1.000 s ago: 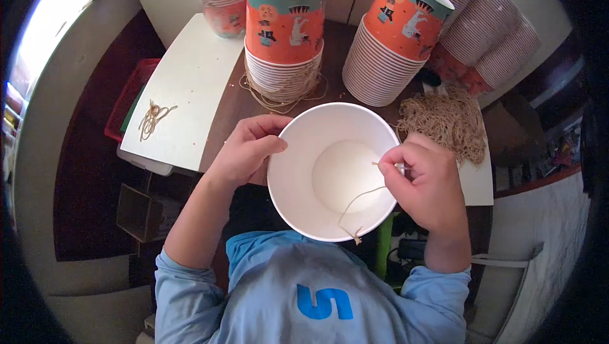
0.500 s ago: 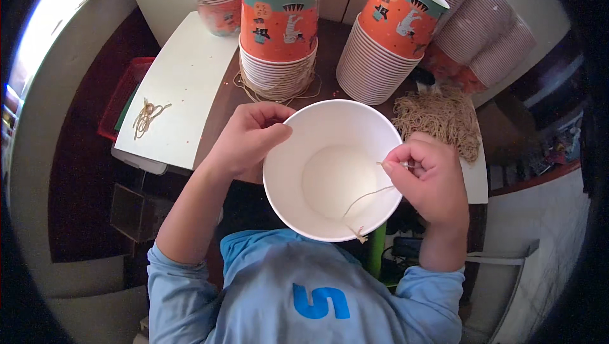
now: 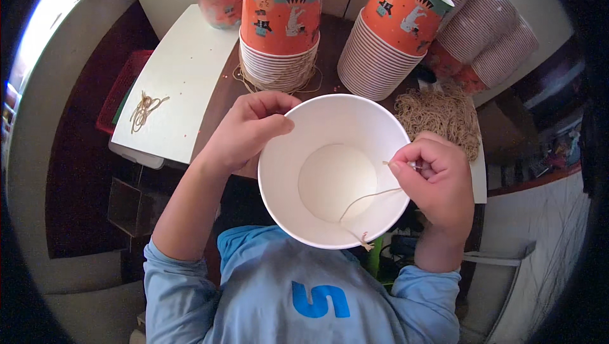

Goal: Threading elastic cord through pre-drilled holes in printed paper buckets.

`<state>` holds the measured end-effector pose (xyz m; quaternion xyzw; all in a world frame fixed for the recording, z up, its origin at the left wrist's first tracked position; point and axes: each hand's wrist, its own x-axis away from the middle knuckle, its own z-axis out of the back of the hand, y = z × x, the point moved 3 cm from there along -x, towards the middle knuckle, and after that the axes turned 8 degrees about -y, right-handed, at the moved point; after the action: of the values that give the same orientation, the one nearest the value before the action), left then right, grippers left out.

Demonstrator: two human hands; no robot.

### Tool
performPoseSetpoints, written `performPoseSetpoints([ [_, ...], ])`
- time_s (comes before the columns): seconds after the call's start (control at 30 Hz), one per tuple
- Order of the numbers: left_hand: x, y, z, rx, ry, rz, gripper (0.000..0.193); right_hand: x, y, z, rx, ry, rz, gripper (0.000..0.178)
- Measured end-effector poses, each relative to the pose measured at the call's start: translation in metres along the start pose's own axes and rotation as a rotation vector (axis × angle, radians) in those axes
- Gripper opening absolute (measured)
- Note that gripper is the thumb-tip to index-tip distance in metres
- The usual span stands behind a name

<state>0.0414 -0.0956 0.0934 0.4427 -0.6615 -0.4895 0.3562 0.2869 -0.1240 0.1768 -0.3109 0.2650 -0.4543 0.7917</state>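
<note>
A white paper bucket [image 3: 336, 122] is held up in front of my chest, its wide mouth facing me. My left hand [image 3: 248, 127] is closed on its upper left rim, thumb on the inside edge. At the right rim, my right hand [image 3: 438, 179] pinches the end of a thin tan cord [image 3: 361, 199] between thumb and fingertips. The cord curves across the inside of the bucket. Its other, knotted and frayed end [image 3: 366, 242] lies over the lower right rim. Whether the right hand also touches the bucket's wall is hidden.
Behind stand two stacks of upside-down orange and green buckets, left [image 3: 281, 17] and right [image 3: 399, 20], the left with cord around its base. A tangled heap of cord [image 3: 438, 116] lies right, a small bundle [image 3: 147, 111] left on the white board [image 3: 184, 77]. Plastic-wrapped stacks [image 3: 488, 14] stand behind.
The bucket has come slightly closer to me and looks a little larger. My right hand has shifted slightly right with the cord; both grips stay the same.
</note>
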Motion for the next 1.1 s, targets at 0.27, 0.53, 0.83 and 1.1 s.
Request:
performPoseSetpoints([
  [0.27, -0.003, 0.0, -0.007, -0.042, -0.033, 0.028, 0.024, 0.002, -0.005, -0.004, 0.003, -0.003, -0.024, 0.004],
  [0.53, -0.003, -0.004, -0.008, -0.244, 0.0, 0.019, 0.014, 0.003, 0.002, -0.011, 0.014, -0.003, 0.008, 0.004],
  [0.83, -0.007, -0.008, -0.009, -0.547, 0.126, 0.013, 0.018, 0.002, 0.01, -0.02, 0.071, -0.032, 0.056, 0.005],
  [1.1, -0.012, -0.013, -0.013, -0.866, 0.175, 0.057, 0.026, -0.002, 0.023, -0.028, 0.098, 0.005, 0.099, 0.005],
])
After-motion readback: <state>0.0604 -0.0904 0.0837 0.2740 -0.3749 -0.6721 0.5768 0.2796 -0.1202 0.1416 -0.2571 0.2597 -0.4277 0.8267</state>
